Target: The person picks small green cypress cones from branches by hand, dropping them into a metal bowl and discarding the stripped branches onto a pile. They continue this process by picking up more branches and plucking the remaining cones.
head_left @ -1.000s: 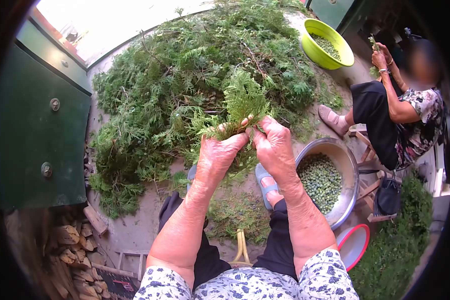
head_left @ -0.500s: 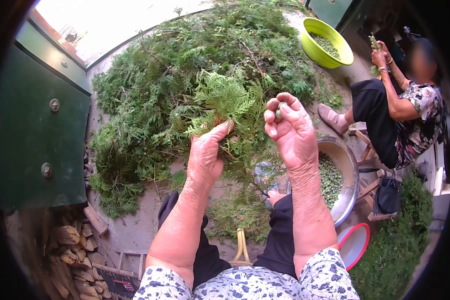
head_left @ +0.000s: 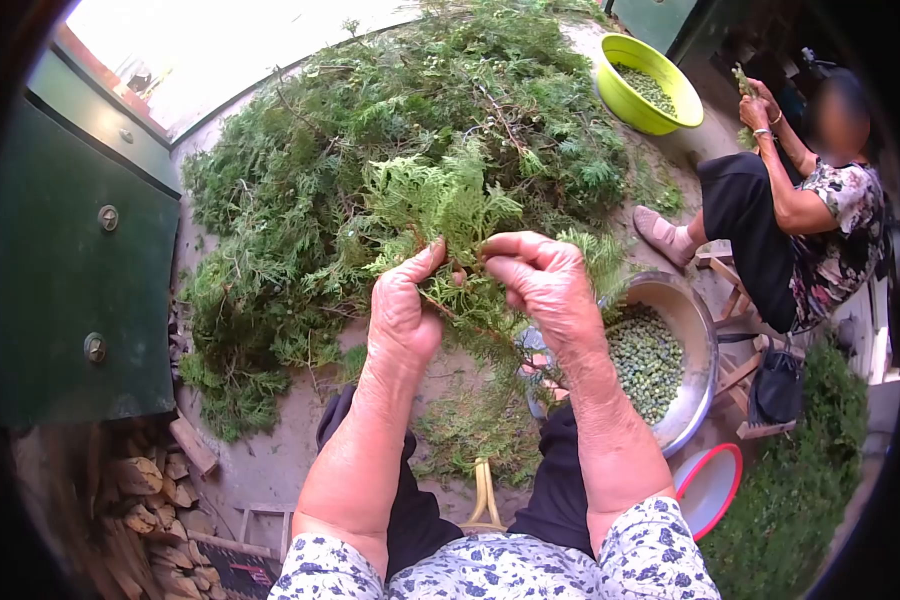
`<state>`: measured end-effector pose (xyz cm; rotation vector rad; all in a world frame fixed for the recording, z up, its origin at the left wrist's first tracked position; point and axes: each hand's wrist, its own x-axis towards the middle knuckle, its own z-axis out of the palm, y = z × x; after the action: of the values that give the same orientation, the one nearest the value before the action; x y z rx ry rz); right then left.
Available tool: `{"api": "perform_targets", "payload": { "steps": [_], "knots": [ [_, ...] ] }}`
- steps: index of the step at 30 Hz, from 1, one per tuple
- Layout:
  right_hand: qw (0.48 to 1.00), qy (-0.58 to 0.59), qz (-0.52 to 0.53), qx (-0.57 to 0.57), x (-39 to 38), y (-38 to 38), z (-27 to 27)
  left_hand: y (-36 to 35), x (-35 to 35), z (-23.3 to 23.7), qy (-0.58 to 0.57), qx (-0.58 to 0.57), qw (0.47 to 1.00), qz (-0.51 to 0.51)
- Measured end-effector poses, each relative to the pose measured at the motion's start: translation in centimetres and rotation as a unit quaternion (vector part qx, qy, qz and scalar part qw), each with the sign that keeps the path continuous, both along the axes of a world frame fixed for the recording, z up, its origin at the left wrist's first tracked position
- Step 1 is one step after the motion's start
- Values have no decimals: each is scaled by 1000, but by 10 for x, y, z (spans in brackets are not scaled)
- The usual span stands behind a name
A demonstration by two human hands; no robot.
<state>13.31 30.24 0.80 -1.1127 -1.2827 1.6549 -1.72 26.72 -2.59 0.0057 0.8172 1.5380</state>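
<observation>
My left hand (head_left: 407, 303) is closed around a leafy green conifer branch (head_left: 445, 205), thumb on top, with flat sprays fanning upward above it. Close on its right, my right hand (head_left: 545, 285) is pinched, thumb and forefinger meeting among the sprays of the branch. Whatever lies between those fingertips is too small to make out, and its other fingers curl inward. Beneath my right forearm stands a metal basin (head_left: 698, 345) holding many small green cones (head_left: 645, 365), partly covered by the arm.
A large heap of cut conifer branches (head_left: 300, 200) spreads ahead. Beyond it stands a yellow-green tub (head_left: 622, 98) with more green cones. A seated person (head_left: 805, 200) at right holds a sprig. Nearby are a red-rimmed basin (head_left: 708, 490), split firewood (head_left: 150, 500) and a green door (head_left: 80, 270).
My right hand has moved left and down from above the basin to the branch. It held small green cones before. My left hand has shifted slightly left with the branch.
</observation>
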Motion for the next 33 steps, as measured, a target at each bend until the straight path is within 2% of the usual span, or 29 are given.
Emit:
{"api": "perform_targets", "payload": {
  "steps": [3,7,11,13,15,16,18,19,21,23,24,25,27,28,29,32,33],
  "knots": [
    [996,49,59,-34,0,-3,4,-3,7,8,19,-8,1000,-15],
    [997,41,53,-34,-4,-6,8,-7,12,10,78,-9,997,13],
    [1000,20,4,4,-7,-7,7,-7,11,14,76,-8,997,-6],
    [999,-3,-20,29,-6,-5,3,-8,5,11,83,23,992,-93],
    [971,-129,-32,196,-7,-3,-2,-11,9,22,98,31,990,-97],
    [944,-152,-33,292,-7,-2,-2,-12,14,30,138,32,985,-98],
    [929,-165,-32,329,-9,-3,-3,-12,22,33,197,72,975,-71],
    [913,-178,-31,366,-10,-4,-4,-12,22,30,197,72,975,-71],
    [912,-180,-24,367,-11,-5,-8,-11,22,19,143,30,989,-26],
    [973,-85,-23,215,-14,-10,-6,-10,19,14,167,27,985,-25],
    [986,-61,-9,154,-14,-12,-2,-10,18,15,191,48,980,-17],
    [986,-61,-9,154,-13,-13,1,-11,18,15,215,68,974,-9],
    [1000,12,10,9,-13,-15,6,-12,16,19,191,35,981,-14],
    [994,89,17,-53,-12,-13,1,-13,16,20,166,2,986,-19],
    [994,89,17,-54,-11,-12,1,-12,16,20,166,1,986,-20],
    [953,247,30,-171,-7,-10,2,-9,15,17,105,8,994,3],
    [953,247,30,-171,-5,-9,4,-7,12,18,105,8,994,3]
  ]
}}
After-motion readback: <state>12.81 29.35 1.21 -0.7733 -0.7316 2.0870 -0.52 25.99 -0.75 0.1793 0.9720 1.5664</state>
